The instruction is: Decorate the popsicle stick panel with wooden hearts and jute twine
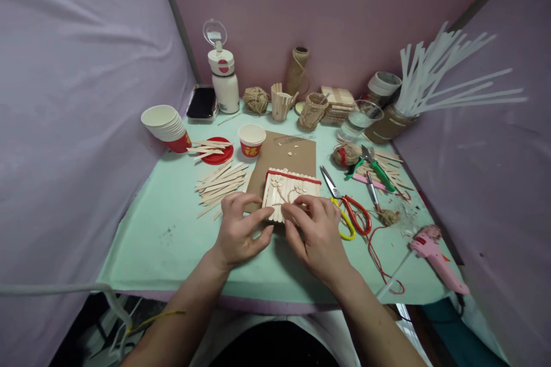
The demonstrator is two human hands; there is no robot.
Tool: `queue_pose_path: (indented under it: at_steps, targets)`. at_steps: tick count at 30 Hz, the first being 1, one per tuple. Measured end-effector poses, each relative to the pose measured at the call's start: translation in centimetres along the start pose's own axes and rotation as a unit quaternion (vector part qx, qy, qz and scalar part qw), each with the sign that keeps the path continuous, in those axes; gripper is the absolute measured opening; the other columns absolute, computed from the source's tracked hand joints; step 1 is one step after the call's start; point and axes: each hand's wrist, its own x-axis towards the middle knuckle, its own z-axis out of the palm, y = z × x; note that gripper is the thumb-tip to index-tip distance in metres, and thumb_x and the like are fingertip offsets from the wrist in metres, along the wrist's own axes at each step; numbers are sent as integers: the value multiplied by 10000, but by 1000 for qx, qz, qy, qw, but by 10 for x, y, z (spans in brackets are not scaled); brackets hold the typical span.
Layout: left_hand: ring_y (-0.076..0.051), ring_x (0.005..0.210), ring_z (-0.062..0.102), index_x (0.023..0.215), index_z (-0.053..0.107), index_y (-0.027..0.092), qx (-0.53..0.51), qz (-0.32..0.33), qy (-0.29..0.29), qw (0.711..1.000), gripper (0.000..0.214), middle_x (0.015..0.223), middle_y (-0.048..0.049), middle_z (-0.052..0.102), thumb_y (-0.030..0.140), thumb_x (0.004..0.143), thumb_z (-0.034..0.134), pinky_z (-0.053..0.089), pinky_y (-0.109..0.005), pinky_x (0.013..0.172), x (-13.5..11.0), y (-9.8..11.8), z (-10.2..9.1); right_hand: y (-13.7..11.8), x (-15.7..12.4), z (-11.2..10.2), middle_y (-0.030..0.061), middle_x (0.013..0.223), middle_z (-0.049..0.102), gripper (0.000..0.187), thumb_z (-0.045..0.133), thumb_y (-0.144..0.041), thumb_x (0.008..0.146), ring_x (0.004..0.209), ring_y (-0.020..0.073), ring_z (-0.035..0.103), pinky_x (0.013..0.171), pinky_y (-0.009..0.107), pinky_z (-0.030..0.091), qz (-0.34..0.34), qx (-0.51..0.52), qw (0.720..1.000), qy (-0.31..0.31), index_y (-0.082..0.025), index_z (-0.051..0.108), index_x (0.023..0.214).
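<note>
A panel of wooden craft sticks (pixel 282 186) lies on brown cardboard in front of me. A red cord (pixel 294 176) runs along its top, and small wooden petals form two flowers with twine stems (pixel 283 194) below them. My left hand (pixel 243 226) is at the panel's lower left, index fingertip on its face and thumb by the bottom edge. On the lower right is my right hand (pixel 316 232), index finger pressed to the face near the twine, thumb below. Both hands curl around the lower edge. The fingers partly hide the twine ends and the panel's underside.
To the right lie scissors (pixel 346 203), green-handled pliers (pixel 372 166) and a pink glue gun (pixel 439 258). Loose sticks (pixel 221 183) and stacked paper cups (pixel 166 126) are on the left. A cup of water (pixel 359 121) and a white bottle (pixel 225 89) stand behind the cardboard (pixel 279 155).
</note>
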Motion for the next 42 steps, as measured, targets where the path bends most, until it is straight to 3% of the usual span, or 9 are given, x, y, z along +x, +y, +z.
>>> queue_pose_path:
  at_steps: [9,19,25,31,42]
  targets:
    - [-280,1016,466,1000,712,273,6,-46,-33,998,223,1045,-84,573,334,802,629,371,-476,943,-2,-1,4,0,1,1,95,1066,597,199,526,-273,914,995,254,492,874,440,354,2,11,1000,-4,-220,680,1028]
    - [-266,985,485,983,694,249,7,-28,-25,999,206,1019,-81,568,322,806,619,389,-453,909,1,-1,3,-3,2,2,91,1076,600,204,529,-285,908,1018,258,487,895,438,335,2,11,1000,-13,-234,685,1029]
    - [-263,958,509,903,661,248,-1,-51,5,999,144,974,-72,587,325,817,574,390,-458,902,0,1,0,-4,3,2,91,1091,602,209,528,-293,911,1032,263,488,901,449,326,1,1,1000,-13,-245,682,1043]
    - [-266,979,520,885,654,244,8,-70,-6,998,140,995,-77,589,332,820,567,392,-469,917,0,1,1,-4,5,2,98,1113,596,226,523,-301,913,1038,270,486,900,456,325,-1,-12,1000,-17,-246,677,1068]
    - [-257,970,538,1036,584,217,-22,-69,4,997,228,1009,-81,580,305,825,583,431,-449,892,0,-2,3,-3,1,0,97,1101,594,199,535,-286,908,1034,265,496,905,461,335,7,2,1000,5,-235,687,1026]
